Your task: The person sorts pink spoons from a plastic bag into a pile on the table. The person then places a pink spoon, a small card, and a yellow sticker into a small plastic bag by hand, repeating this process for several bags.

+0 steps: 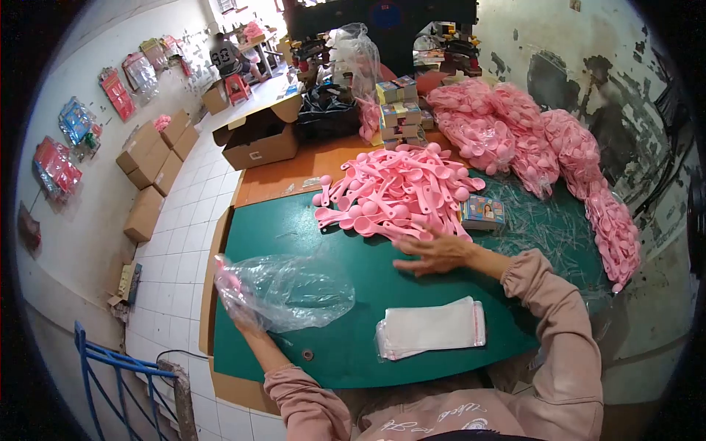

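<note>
At the left of the green table my left hand [239, 305] is closed on a large clear plastic bag [305, 294], with something pink showing at the bag's left end. My right hand [434, 252] has its fingers spread just at the front edge of a heap of pink plastic spoons [401, 187]; nothing is held in it. Right of the heap lies a stack of printed cards [483, 212]. Nearer to me is a pile of flat clear sleeves [434, 327].
Bags full of pink spoons [548, 140] line the right side. Stacked card bundles [401, 110], an open cardboard box [261, 147] and a black bag [327, 106] stand behind. Thin plastic strips litter the table's right. Another person [228, 59] sits far back left.
</note>
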`<state>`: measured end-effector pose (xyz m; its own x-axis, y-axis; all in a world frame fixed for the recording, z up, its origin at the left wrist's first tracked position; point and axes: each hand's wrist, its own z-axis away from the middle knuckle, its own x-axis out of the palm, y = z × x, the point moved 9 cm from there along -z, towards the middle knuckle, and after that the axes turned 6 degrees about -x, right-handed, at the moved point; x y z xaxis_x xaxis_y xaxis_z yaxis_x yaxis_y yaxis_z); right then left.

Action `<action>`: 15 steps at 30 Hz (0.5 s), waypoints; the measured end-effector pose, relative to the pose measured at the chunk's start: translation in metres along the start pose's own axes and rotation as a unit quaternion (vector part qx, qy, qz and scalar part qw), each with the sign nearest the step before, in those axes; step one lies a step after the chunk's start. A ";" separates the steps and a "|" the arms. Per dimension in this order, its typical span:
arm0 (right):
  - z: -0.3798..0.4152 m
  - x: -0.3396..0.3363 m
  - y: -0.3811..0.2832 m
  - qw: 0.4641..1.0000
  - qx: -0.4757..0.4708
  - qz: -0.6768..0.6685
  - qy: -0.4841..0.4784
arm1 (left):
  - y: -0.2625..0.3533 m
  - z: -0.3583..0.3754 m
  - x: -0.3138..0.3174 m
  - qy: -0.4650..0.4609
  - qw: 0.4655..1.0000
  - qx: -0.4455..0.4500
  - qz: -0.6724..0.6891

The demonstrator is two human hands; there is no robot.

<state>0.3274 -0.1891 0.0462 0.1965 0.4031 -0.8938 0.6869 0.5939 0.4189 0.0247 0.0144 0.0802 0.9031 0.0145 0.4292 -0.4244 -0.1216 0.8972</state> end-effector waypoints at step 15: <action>-0.050 -0.133 0.006 0.883 0.080 -0.445 -0.122 | -0.026 0.035 0.100 -0.249 0.957 -0.076 0.128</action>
<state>0.2705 -0.2047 0.1752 -0.3403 -0.3478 -0.8736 0.7311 0.4863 -0.4785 0.1279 -0.0154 0.0962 0.6714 -0.4768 0.5673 -0.6059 0.0876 0.7907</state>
